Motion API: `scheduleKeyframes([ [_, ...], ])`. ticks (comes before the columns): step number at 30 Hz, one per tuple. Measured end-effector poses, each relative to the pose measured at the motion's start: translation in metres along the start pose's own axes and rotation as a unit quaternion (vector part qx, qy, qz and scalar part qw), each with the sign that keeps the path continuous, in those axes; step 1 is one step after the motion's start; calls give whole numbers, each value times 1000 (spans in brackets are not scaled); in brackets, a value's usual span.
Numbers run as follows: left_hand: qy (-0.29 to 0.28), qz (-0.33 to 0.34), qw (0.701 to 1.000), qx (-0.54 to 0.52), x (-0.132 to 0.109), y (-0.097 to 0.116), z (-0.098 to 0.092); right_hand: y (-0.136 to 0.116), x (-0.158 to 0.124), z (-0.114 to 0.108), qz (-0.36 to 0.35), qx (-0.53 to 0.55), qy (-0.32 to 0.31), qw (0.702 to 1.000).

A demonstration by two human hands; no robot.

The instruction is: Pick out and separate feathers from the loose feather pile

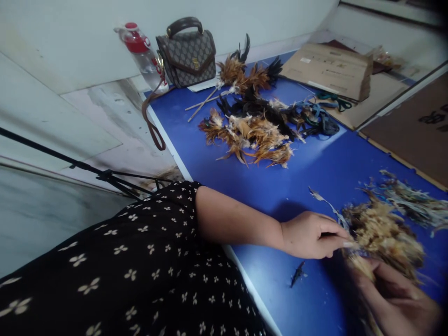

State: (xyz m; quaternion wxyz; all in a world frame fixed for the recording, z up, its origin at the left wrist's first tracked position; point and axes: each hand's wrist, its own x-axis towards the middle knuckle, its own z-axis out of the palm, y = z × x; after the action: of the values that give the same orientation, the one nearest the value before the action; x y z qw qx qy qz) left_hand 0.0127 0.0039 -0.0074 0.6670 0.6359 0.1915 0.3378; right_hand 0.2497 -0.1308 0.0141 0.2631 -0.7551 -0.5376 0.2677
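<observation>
At the far left, against the wall, I see a clear water bottle with a red cap leaning beside a patterned handbag, whose brown strap hangs over the edge of the blue table. Right of the bag lies a pile of brown and black feathers, with thin sticks at its left edge. Further right, at the far side, sits a flat cardboard box. Nearer me, a dark sleeve with small white flowers leads to my left hand, its fingers pinched closed on the end of a pale tan feather bundle at the near right of the table. My right hand, blurred at the near right corner, curls under that bundle, gripping it from below.
</observation>
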Motion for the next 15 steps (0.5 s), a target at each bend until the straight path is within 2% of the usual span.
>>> scheduleKeyframes([
  [4,-44,-40,998,14,-7,7,2,-10,-19,10,54,60,37,996],
  [6,-25,-64,998,-7,-9,11,2,-16,-24,12,67,84,66,992],
  [9,38,-109,992,-52,-7,12,0,-23,-26,16,104,113,113,982],
  [12,98,-102,987,-82,-3,13,-1,-32,-24,23,101,122,149,976],
  [13,103,-101,985,-95,-2,15,-1,-36,-23,25,88,119,161,976],
  [15,71,-130,979,-143,-2,20,-1,-47,-25,29,64,120,185,973],
])
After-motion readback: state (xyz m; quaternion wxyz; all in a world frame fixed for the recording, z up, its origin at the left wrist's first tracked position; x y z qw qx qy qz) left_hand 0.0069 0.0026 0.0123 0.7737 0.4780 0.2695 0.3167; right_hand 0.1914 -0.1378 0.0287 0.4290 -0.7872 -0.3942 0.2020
